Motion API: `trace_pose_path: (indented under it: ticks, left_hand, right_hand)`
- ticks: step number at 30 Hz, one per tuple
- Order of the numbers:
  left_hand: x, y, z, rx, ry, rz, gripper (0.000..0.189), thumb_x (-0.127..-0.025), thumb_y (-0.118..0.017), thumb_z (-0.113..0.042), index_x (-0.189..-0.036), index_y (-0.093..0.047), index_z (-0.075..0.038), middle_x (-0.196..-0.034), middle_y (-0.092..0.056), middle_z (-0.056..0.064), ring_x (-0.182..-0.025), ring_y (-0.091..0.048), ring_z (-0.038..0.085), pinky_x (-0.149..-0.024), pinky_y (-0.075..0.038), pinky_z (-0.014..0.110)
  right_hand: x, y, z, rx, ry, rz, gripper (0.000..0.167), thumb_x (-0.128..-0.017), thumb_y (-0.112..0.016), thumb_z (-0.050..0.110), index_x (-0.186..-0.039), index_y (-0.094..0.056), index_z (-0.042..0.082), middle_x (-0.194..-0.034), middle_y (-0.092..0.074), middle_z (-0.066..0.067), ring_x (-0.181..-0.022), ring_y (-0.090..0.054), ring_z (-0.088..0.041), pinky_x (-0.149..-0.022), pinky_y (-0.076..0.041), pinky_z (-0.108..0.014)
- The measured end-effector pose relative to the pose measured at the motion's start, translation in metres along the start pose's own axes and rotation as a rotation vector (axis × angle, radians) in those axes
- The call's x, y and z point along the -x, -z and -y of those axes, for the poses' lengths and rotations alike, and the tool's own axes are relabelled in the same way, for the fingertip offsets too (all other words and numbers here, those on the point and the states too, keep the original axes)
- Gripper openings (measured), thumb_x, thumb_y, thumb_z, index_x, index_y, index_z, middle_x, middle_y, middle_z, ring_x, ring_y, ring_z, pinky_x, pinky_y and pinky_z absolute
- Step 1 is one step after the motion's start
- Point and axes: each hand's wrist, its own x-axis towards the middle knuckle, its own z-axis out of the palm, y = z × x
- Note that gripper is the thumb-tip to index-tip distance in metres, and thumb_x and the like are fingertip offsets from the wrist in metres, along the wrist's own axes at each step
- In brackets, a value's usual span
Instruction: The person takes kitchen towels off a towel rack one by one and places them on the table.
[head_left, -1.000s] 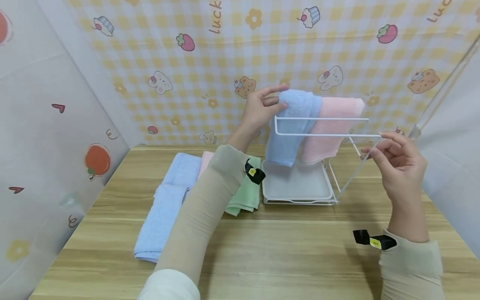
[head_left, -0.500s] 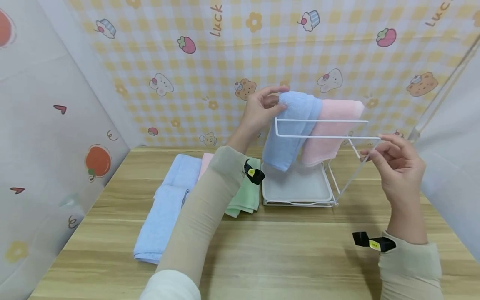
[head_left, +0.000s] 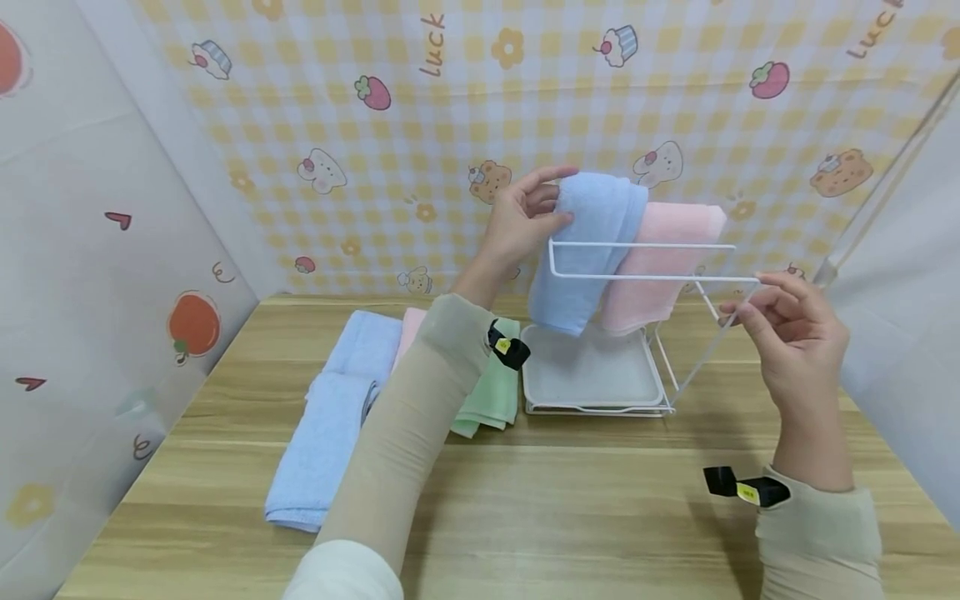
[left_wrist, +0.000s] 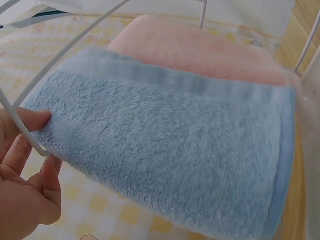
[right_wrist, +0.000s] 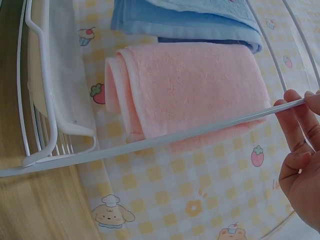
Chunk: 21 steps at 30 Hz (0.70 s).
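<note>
My left hand (head_left: 521, 221) pinches the upper left edge of a folded light blue towel (head_left: 588, 208) between thumb and fingers. The towel drapes down behind the front bars of a white wire rack (head_left: 652, 277). Close beside it, on the right, a folded pink towel (head_left: 667, 242) hangs at the back of the rack. In the left wrist view the blue towel (left_wrist: 165, 135) partly covers the pink one (left_wrist: 200, 55). My right hand (head_left: 802, 333) holds the rack's upper right corner, thumb and fingers on the slanting rod (right_wrist: 190, 134).
A white tray (head_left: 585, 375) sits in the rack's base. Left of it on the wooden table (head_left: 570, 517) lie folded blue towels (head_left: 318, 450), a green towel (head_left: 491, 392) and a pink one (head_left: 408, 332), partly hidden by my left arm. A patterned cloth (head_left: 420, 125) stands behind.
The blue towel's lower end swung a little left, then back. Its top has risen slightly relative to the rack, with my left hand still on it. My right hand stays on the rack.
</note>
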Motion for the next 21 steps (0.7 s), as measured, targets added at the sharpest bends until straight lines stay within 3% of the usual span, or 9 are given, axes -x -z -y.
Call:
trace_pose_path:
  ticks: [6, 12, 21]
  left_hand:
    - [-0.004, 0.002, -0.003, -0.033, -0.051, 0.015, 0.047, -0.085, -0.071, 0.01, -0.127, -0.066, -0.008, -0.111, -0.073, 0.017, -0.098, -0.07, 0.022, -0.086, -0.057, 0.028]
    - [-0.004, 0.002, -0.011, 0.031, -0.125, -0.064, 0.046, -0.083, -0.073, 0.01, -0.127, -0.066, -0.006, -0.111, -0.073, 0.019, -0.095, -0.07, 0.021, -0.085, -0.057, 0.029]
    - [-0.002, 0.004, -0.024, 0.097, -0.218, -0.13, 0.05, -0.079, -0.075, 0.013, -0.126, -0.065, -0.001, -0.107, -0.073, 0.021, -0.088, -0.069, 0.018, -0.084, -0.057, 0.028]
  right_hand:
    - [0.0, -0.001, 0.0, -0.021, 0.018, 0.014, 0.035, -0.085, -0.05, -0.029, -0.119, -0.053, -0.021, -0.082, -0.067, -0.016, -0.079, -0.073, -0.025, -0.079, -0.06, -0.027]
    - [-0.001, -0.002, -0.001, -0.018, 0.008, 0.015, 0.036, -0.085, -0.049, -0.03, -0.119, -0.054, -0.021, -0.082, -0.067, -0.015, -0.079, -0.073, -0.025, -0.08, -0.06, -0.027]
    - [0.0, 0.0, -0.001, -0.014, 0.002, 0.004, 0.035, -0.085, -0.05, -0.029, -0.119, -0.054, -0.021, -0.082, -0.067, -0.015, -0.079, -0.074, -0.025, -0.079, -0.06, -0.027]
